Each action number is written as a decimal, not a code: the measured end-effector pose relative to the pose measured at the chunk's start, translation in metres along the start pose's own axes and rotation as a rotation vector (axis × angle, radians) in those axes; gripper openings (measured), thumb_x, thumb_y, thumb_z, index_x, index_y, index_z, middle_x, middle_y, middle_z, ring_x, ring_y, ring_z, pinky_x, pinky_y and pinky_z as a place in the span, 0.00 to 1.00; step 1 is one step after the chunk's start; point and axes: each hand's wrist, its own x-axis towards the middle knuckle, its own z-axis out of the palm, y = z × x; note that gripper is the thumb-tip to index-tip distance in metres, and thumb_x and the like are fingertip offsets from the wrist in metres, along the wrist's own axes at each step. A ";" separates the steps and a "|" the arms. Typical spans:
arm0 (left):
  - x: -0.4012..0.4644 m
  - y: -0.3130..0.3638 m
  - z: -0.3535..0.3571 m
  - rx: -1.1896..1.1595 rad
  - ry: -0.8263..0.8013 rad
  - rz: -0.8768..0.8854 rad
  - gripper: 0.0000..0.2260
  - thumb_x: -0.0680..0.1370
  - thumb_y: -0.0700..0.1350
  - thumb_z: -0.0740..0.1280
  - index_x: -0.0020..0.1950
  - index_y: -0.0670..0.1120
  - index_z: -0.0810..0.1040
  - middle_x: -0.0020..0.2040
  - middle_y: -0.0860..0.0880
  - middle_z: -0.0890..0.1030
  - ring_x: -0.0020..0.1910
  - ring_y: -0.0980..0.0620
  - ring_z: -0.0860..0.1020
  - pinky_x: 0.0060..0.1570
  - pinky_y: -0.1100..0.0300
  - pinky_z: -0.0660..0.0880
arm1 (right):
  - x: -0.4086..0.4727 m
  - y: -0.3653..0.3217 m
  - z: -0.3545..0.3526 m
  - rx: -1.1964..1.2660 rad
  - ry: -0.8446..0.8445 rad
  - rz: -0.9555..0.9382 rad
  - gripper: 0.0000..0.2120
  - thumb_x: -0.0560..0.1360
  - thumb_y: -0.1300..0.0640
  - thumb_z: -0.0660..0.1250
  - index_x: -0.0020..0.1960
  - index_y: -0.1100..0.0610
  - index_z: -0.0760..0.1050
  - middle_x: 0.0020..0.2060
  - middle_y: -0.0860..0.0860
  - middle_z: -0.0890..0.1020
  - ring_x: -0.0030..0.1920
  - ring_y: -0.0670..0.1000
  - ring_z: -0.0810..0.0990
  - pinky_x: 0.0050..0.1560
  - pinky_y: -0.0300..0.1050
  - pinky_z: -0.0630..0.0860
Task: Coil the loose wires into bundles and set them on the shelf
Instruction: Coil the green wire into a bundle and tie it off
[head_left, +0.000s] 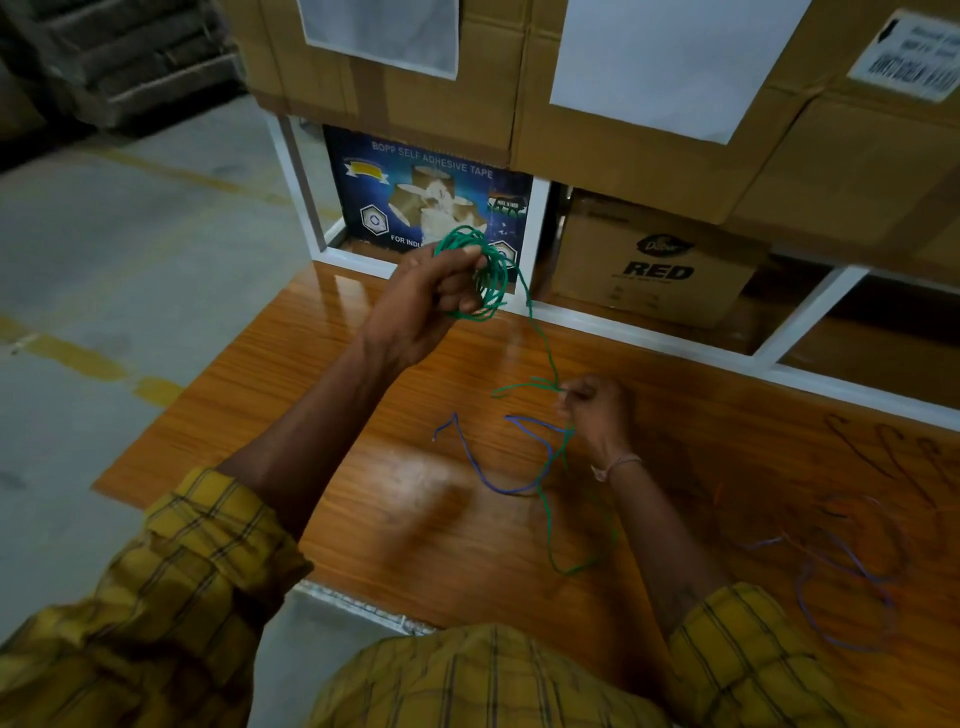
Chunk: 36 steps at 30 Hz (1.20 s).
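My left hand (426, 306) is raised above the wooden table (322, 395) and grips a coil of green wire (491, 275) with several loops. The loose tail of that green wire runs down to my right hand (597, 415), which pinches it just above the tabletop. The rest of the tail trails toward the table's near edge. A loose blue wire (498, 467) lies on the table below my right hand. More blue and orange wires (841, 571) lie tangled at the right. The white-framed shelf (540, 249) stands behind the table.
In the shelf bays sit a blue tape box (410, 197) and a brown carton marked RED (654, 260). Large cardboard cartons (623, 104) are stacked on top of the shelf. A grey concrete floor (104, 260) with yellow lines lies to the left.
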 end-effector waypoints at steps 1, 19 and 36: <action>0.000 0.002 0.000 -0.077 -0.006 0.004 0.09 0.83 0.40 0.62 0.47 0.40 0.79 0.24 0.57 0.64 0.23 0.58 0.59 0.30 0.65 0.66 | 0.005 0.010 0.001 -0.078 0.046 0.009 0.17 0.73 0.69 0.66 0.33 0.49 0.76 0.38 0.56 0.85 0.36 0.55 0.84 0.42 0.52 0.83; 0.013 -0.005 0.015 -0.037 0.108 -0.066 0.09 0.87 0.41 0.62 0.48 0.41 0.77 0.25 0.57 0.65 0.22 0.60 0.62 0.33 0.65 0.71 | -0.040 -0.122 -0.040 0.478 -0.582 0.005 0.17 0.79 0.58 0.59 0.61 0.64 0.79 0.55 0.63 0.85 0.59 0.59 0.83 0.59 0.51 0.73; -0.003 -0.009 0.033 0.135 -0.276 -0.252 0.17 0.89 0.45 0.55 0.51 0.38 0.78 0.27 0.53 0.62 0.23 0.55 0.57 0.33 0.60 0.70 | 0.009 -0.130 -0.045 0.429 -0.226 -0.044 0.12 0.86 0.55 0.60 0.45 0.56 0.74 0.24 0.46 0.64 0.20 0.41 0.59 0.20 0.33 0.53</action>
